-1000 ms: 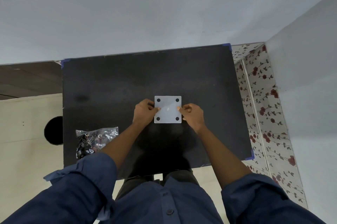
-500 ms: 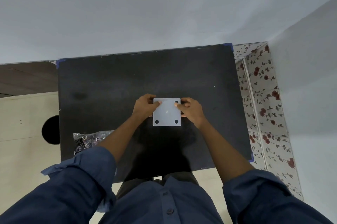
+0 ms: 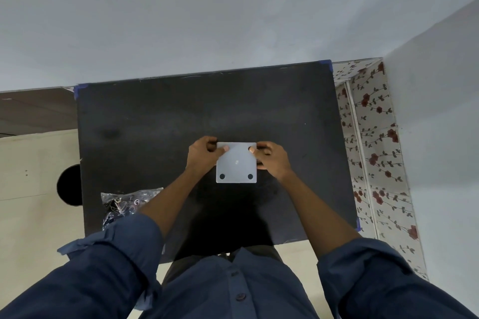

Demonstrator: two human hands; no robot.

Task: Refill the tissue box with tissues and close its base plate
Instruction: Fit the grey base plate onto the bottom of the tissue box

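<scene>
A white square base plate (image 3: 236, 167) with black round feet at its corners faces up at the middle of the black table (image 3: 155, 124); the tissue box under it is hidden. My left hand (image 3: 203, 156) grips the plate's left side with its thumb over the far left foot. My right hand (image 3: 270, 160) grips the right side, thumb over the far right foot. The two near feet show uncovered. No tissues are visible.
A clear plastic bag (image 3: 124, 203) with dark contents lies on the table's near left part, partly under my left sleeve. A pale surface with a round black hole (image 3: 68, 185) adjoins the table's left edge. Walls close the far and right sides.
Both thumbs slid from the plate's side edges up onto its two far corner feet, covering them. The plate has stayed in place on the table.
</scene>
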